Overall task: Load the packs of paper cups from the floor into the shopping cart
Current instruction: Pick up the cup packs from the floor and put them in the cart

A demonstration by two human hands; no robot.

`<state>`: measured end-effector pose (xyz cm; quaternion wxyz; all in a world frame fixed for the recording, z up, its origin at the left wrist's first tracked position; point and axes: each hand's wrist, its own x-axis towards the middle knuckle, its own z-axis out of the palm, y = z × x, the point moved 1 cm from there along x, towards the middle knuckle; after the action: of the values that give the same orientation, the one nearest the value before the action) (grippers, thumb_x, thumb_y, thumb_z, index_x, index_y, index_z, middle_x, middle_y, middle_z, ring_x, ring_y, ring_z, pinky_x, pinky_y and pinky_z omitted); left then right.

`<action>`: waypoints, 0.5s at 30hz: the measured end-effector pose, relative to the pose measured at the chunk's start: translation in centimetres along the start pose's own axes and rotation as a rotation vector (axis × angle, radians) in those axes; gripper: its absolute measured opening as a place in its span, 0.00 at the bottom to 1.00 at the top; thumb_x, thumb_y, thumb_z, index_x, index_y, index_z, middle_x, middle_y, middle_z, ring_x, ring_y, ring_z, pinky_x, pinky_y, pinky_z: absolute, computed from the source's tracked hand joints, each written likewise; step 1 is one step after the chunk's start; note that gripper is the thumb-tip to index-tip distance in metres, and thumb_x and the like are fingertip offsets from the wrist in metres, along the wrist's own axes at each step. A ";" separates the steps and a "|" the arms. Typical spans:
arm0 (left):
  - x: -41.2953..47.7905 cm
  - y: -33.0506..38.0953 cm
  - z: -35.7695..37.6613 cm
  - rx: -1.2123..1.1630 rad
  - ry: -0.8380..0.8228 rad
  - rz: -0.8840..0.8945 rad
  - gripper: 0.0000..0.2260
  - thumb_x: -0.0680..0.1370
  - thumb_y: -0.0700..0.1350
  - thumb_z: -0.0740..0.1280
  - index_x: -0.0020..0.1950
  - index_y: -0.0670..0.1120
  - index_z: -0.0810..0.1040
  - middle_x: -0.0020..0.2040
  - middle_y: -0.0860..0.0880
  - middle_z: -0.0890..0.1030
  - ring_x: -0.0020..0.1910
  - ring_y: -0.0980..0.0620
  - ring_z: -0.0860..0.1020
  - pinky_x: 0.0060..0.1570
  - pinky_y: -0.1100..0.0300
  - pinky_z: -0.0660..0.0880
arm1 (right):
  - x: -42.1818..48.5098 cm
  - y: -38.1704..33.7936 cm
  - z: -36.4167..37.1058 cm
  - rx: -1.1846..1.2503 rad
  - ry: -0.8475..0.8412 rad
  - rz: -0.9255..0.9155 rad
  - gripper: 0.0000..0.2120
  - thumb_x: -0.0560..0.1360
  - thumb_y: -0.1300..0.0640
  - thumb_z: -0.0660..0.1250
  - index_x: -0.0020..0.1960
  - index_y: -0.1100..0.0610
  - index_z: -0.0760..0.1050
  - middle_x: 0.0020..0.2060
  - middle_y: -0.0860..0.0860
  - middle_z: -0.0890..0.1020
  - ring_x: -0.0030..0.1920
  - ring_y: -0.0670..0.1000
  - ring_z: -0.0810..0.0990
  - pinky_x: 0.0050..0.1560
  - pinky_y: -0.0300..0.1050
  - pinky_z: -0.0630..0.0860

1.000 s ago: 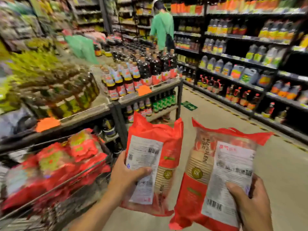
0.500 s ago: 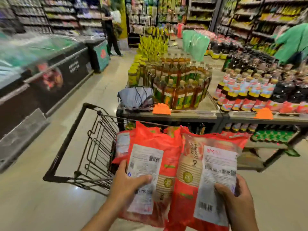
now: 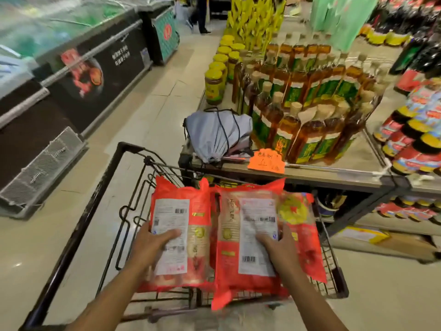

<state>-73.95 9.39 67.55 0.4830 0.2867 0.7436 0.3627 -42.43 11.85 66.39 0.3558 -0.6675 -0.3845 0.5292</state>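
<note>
Both packs now lowered over the shopping cart (image 3: 78,225) versus half a second ago, left hand (image 3: 152,244) grip clamped on left cup pack (image 3: 191,235), right hand (image 3: 279,247) grip clamped on right cup pack (image 3: 229,254), more red packs (image 3: 300,225) beneath.

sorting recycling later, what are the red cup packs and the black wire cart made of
Red cup packs: thin glossy plastic film, seemingly; it crinkles and shines, with white printed labels. Black wire shopping cart: dark-coated metal wire, by its thin rigid bent rods.
</note>
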 end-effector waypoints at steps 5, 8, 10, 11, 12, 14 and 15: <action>11.2 0.7 3.9 0.091 0.016 -0.133 0.17 0.67 0.40 0.82 0.52 0.45 0.80 0.46 0.46 0.87 0.40 0.48 0.86 0.35 0.59 0.81 | 11.6 1.7 3.4 -0.103 -0.025 0.140 0.21 0.71 0.58 0.76 0.60 0.56 0.71 0.51 0.52 0.83 0.45 0.50 0.85 0.44 0.49 0.82; 15.9 -0.2 6.1 0.137 -0.012 -0.173 0.19 0.65 0.42 0.83 0.49 0.48 0.79 0.42 0.50 0.87 0.43 0.46 0.86 0.44 0.53 0.82 | 17.7 5.5 4.0 -0.172 -0.026 0.205 0.23 0.67 0.52 0.78 0.58 0.55 0.74 0.49 0.52 0.84 0.46 0.54 0.85 0.50 0.60 0.82; 17.8 -0.9 6.8 0.163 -0.002 -0.198 0.15 0.69 0.37 0.80 0.43 0.50 0.77 0.33 0.55 0.85 0.39 0.48 0.82 0.43 0.54 0.80 | 19.7 7.1 4.4 -0.235 -0.054 0.230 0.23 0.67 0.47 0.77 0.58 0.52 0.75 0.48 0.50 0.85 0.45 0.53 0.85 0.50 0.59 0.82; 18.7 -1.3 6.9 0.163 0.018 -0.216 0.15 0.70 0.37 0.80 0.43 0.50 0.76 0.33 0.54 0.85 0.37 0.48 0.81 0.43 0.54 0.79 | 19.5 6.5 4.7 -0.246 -0.053 0.240 0.22 0.69 0.48 0.76 0.58 0.52 0.73 0.48 0.49 0.84 0.46 0.53 0.85 0.49 0.56 0.82; 19.2 -1.6 6.8 0.169 0.038 -0.228 0.14 0.69 0.40 0.81 0.44 0.50 0.77 0.36 0.51 0.86 0.37 0.47 0.81 0.45 0.51 0.80 | 19.0 5.4 5.0 -0.260 -0.048 0.239 0.20 0.72 0.50 0.76 0.58 0.51 0.72 0.49 0.48 0.83 0.46 0.51 0.84 0.48 0.53 0.80; 19.7 -1.6 6.6 0.191 0.049 -0.213 0.22 0.65 0.49 0.83 0.52 0.48 0.76 0.47 0.46 0.86 0.42 0.45 0.83 0.53 0.45 0.82 | 18.3 4.0 5.3 -0.288 -0.040 0.235 0.17 0.74 0.52 0.74 0.57 0.50 0.70 0.47 0.45 0.82 0.44 0.47 0.82 0.43 0.47 0.77; 19.7 -1.9 6.4 0.232 0.046 -0.212 0.26 0.65 0.51 0.82 0.56 0.47 0.74 0.50 0.47 0.85 0.46 0.44 0.84 0.55 0.45 0.81 | 18.2 3.8 5.4 -0.311 -0.049 0.238 0.18 0.74 0.52 0.75 0.56 0.49 0.69 0.46 0.44 0.81 0.43 0.44 0.81 0.41 0.45 0.76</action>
<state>-75.44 25.32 54.21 0.4649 0.2523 0.8175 0.2279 -44.63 26.68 54.18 0.1738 -0.7419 -0.3888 0.5179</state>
